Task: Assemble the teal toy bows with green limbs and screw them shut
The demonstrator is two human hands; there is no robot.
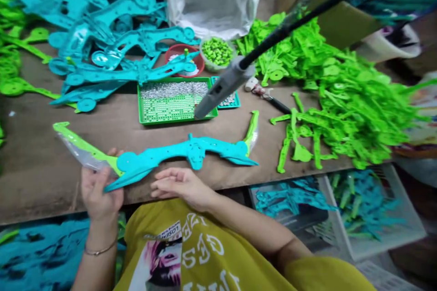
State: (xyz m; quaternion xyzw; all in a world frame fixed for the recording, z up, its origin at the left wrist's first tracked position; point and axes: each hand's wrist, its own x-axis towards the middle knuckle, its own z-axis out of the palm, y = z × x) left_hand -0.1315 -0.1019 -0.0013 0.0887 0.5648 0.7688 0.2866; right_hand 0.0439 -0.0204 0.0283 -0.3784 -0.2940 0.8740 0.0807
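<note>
A blue plastic toy bow (170, 152) with green arms lies across the bench near its front edge. One green arm (83, 148) angles up to the left, the other green arm (252, 132) rises at the right; a clear plastic piece is at each. My left hand (102, 188) grips the bow's left end, with the thumb on top and the other fingers partly hidden beneath. Just below the bow's middle is my right hand (182, 186), its fingers curled together and apart from the bow. Whether a small part is between those fingertips is hidden.
A green screw tray (177, 120), red bowl (170, 57) and tub of small green parts (218, 52) stand behind the bow. Blue parts (112, 22) pile up left, green parts (355, 104) right. A grey-tipped black rod (225, 86) slants overhead. Crates (378, 236) sit below the bench.
</note>
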